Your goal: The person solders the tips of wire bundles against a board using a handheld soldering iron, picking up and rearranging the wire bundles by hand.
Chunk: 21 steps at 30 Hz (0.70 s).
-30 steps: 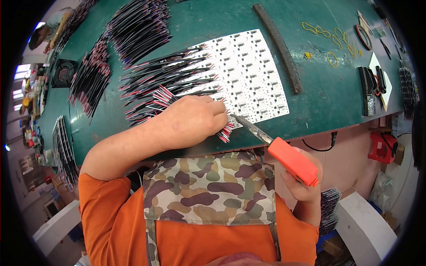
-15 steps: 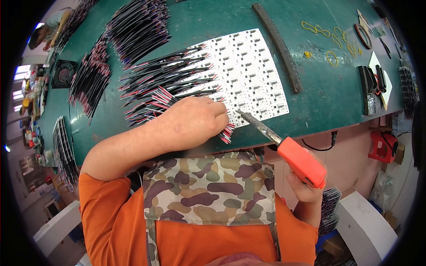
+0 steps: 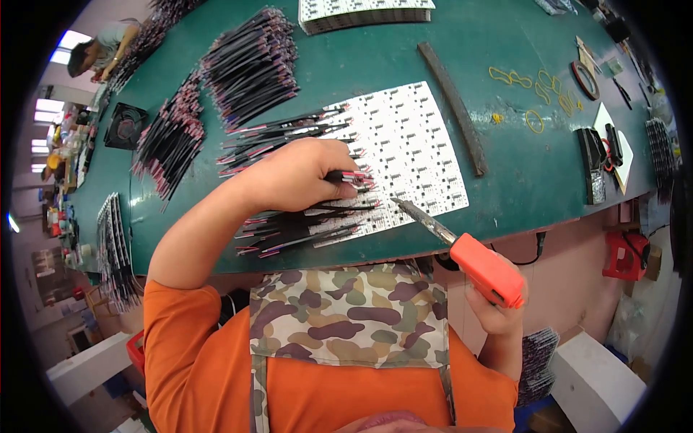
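Note:
My left hand (image 3: 307,173) is closed round a bundle of black wires, whose red and white bared ends (image 3: 355,177) poke out past my fingertips. It sits over the left part of a white circuit-board sheet (image 3: 415,137) dotted with small dark components. Rows of black wires (image 3: 278,232) lie across the sheet's left side, on both sides of my hand, partly hidden by it. In my right hand (image 3: 497,307), fingers wrapped round the handle, is a red soldering gun (image 3: 485,268). Its dark metal tip (image 3: 397,201) points left, over the sheet's near part.
Piles of black wires (image 3: 249,68) lie at the far left, near a black fan (image 3: 125,126). A dark bar (image 3: 453,108) lies right of the sheet; yellow bands (image 3: 534,121) are beyond it. A board stack (image 3: 364,20) stands at the back. Another person (image 3: 108,50) works at far left.
My left hand has moved away from the table's near edge, bringing the wire ends onto the sheet. The view has shifted, and the board stack shows at the back. The soldering gun stays nearly still.

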Each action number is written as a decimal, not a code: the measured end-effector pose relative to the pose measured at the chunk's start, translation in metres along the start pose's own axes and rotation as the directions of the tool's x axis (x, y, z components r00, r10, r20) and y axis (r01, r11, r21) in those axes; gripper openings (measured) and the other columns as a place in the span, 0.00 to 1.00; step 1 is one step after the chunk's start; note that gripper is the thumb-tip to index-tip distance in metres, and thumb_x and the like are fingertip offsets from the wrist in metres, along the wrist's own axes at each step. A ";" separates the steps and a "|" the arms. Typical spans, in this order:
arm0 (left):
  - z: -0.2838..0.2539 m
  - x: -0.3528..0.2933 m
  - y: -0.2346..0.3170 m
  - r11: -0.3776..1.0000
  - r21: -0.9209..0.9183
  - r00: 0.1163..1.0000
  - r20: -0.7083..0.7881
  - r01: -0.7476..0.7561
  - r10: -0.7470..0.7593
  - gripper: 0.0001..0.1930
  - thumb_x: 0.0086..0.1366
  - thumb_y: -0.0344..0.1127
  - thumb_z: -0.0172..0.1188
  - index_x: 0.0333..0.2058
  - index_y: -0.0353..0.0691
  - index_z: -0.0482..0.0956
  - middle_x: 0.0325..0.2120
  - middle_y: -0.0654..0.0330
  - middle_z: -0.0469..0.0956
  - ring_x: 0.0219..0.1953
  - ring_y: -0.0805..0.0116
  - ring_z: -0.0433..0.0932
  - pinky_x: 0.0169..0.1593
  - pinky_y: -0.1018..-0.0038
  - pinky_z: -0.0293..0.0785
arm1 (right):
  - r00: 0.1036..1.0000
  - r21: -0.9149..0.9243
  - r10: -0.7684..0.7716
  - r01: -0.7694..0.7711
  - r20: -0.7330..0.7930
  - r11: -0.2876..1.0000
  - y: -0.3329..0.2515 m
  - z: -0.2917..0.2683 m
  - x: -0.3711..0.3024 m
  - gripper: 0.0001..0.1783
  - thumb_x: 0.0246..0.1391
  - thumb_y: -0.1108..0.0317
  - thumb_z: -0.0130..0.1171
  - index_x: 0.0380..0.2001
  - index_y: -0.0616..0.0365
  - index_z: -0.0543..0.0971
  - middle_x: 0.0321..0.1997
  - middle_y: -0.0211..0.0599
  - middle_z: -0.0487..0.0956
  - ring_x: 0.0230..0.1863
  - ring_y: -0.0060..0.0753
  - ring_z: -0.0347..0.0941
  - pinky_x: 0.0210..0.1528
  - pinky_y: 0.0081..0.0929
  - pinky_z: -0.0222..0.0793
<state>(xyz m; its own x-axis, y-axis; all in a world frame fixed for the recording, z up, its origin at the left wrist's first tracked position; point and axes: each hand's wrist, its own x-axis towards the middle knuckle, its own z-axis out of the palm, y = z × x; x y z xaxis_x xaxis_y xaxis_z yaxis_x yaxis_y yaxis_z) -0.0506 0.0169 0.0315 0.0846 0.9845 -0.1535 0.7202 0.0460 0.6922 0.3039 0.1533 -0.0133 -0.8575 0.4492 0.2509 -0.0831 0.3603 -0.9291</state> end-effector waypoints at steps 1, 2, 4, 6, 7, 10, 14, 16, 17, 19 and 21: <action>-0.002 -0.002 0.000 0.998 -0.010 0.997 -0.047 0.061 -0.061 0.12 0.57 0.31 0.68 0.37 0.34 0.78 0.30 0.52 0.76 0.34 0.53 0.75 0.39 0.65 0.71 | 1.000 0.004 0.012 -0.012 -0.006 1.000 -0.001 0.000 -0.001 0.29 0.46 0.78 0.66 0.53 0.73 0.72 0.47 0.50 0.82 0.43 0.38 0.82 0.46 0.31 0.76; -0.007 -0.002 0.001 0.993 -0.023 0.989 -0.091 0.117 -0.119 0.13 0.57 0.32 0.69 0.37 0.33 0.77 0.28 0.52 0.76 0.32 0.57 0.75 0.39 0.67 0.71 | 1.000 0.003 -0.007 0.007 -0.013 1.000 -0.001 0.000 -0.001 0.29 0.46 0.78 0.66 0.53 0.73 0.72 0.47 0.50 0.82 0.43 0.38 0.82 0.46 0.31 0.76; -0.013 -0.001 0.012 0.971 -0.054 0.965 -0.106 0.234 -0.239 0.14 0.57 0.34 0.69 0.38 0.33 0.78 0.30 0.49 0.78 0.32 0.54 0.76 0.40 0.66 0.72 | 1.000 -0.052 -0.011 0.010 -0.014 0.999 -0.001 -0.001 -0.003 0.29 0.47 0.78 0.66 0.54 0.73 0.71 0.47 0.50 0.81 0.43 0.39 0.81 0.46 0.30 0.76; -0.014 -0.004 0.015 0.935 -0.114 0.926 -0.140 0.336 -0.350 0.17 0.57 0.38 0.70 0.37 0.33 0.77 0.30 0.46 0.79 0.31 0.51 0.75 0.40 0.65 0.72 | 1.000 -0.040 -0.019 0.018 -0.023 0.999 0.001 0.000 -0.006 0.29 0.47 0.78 0.66 0.54 0.73 0.71 0.47 0.50 0.81 0.44 0.39 0.81 0.46 0.30 0.76; -0.015 -0.006 0.019 0.928 -0.128 0.919 -0.146 0.350 -0.366 0.17 0.57 0.38 0.70 0.38 0.33 0.76 0.31 0.46 0.79 0.32 0.51 0.76 0.40 0.65 0.72 | 1.000 -0.028 -0.006 0.006 -0.027 1.000 0.001 0.000 -0.006 0.29 0.47 0.77 0.66 0.54 0.73 0.71 0.47 0.51 0.81 0.44 0.39 0.81 0.46 0.30 0.76; -0.014 -0.007 0.024 0.943 -0.099 0.925 -0.186 0.317 -0.331 0.18 0.58 0.38 0.69 0.39 0.33 0.75 0.32 0.46 0.79 0.33 0.50 0.76 0.40 0.65 0.72 | 0.999 -0.021 -0.011 0.011 -0.034 1.000 0.000 -0.001 -0.007 0.30 0.47 0.76 0.67 0.54 0.72 0.71 0.47 0.51 0.81 0.43 0.39 0.81 0.46 0.31 0.76; -0.008 -0.009 0.027 0.981 0.102 0.951 -0.280 0.167 -0.133 0.12 0.56 0.31 0.69 0.37 0.36 0.77 0.26 0.54 0.76 0.30 0.62 0.75 0.36 0.69 0.72 | 0.997 -0.010 0.040 -0.041 -0.071 0.999 0.003 -0.004 -0.016 0.30 0.46 0.75 0.68 0.54 0.71 0.72 0.46 0.51 0.81 0.42 0.39 0.81 0.44 0.31 0.76; 0.002 -0.012 0.032 0.972 0.235 0.965 -0.248 -0.028 0.087 0.13 0.52 0.26 0.66 0.38 0.39 0.78 0.28 0.54 0.76 0.32 0.50 0.77 0.34 0.64 0.73 | 0.997 -0.072 0.035 -0.040 -0.065 0.997 0.000 -0.007 -0.015 0.30 0.46 0.74 0.69 0.53 0.71 0.73 0.46 0.50 0.81 0.40 0.39 0.81 0.41 0.30 0.76; 0.006 -0.012 0.035 0.961 0.268 0.978 -0.169 -0.070 0.118 0.17 0.48 0.26 0.66 0.40 0.40 0.77 0.30 0.56 0.76 0.32 0.52 0.78 0.33 0.63 0.74 | 0.997 -0.073 0.056 -0.060 -0.057 0.996 0.002 -0.008 -0.016 0.30 0.46 0.74 0.69 0.53 0.71 0.73 0.46 0.50 0.81 0.40 0.39 0.81 0.41 0.30 0.76; 0.028 -0.014 0.034 0.951 0.288 0.990 -0.057 -0.111 0.133 0.18 0.47 0.28 0.66 0.41 0.42 0.77 0.29 0.57 0.75 0.32 0.53 0.78 0.32 0.62 0.75 | 0.999 -0.173 -0.011 0.003 -0.041 0.985 0.006 -0.008 -0.020 0.30 0.45 0.72 0.69 0.52 0.71 0.73 0.45 0.50 0.81 0.37 0.38 0.81 0.39 0.30 0.76; 0.053 -0.015 0.028 0.920 0.371 0.986 -0.052 -0.126 0.156 0.15 0.51 0.30 0.62 0.40 0.40 0.77 0.26 0.59 0.73 0.29 0.56 0.78 0.28 0.63 0.75 | 0.999 -0.174 -0.005 -0.002 -0.038 0.985 0.008 -0.007 -0.024 0.29 0.45 0.72 0.69 0.52 0.71 0.73 0.44 0.50 0.81 0.37 0.38 0.81 0.38 0.30 0.76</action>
<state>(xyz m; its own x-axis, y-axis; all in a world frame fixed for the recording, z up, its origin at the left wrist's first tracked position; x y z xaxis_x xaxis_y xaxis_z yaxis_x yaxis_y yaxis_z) 0.0048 -0.0060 0.0156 0.1602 0.9871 -0.0066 0.9074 -0.1446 0.3947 0.3272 0.1514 -0.0252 -0.8374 0.4780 0.2653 0.0083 0.4963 -0.8681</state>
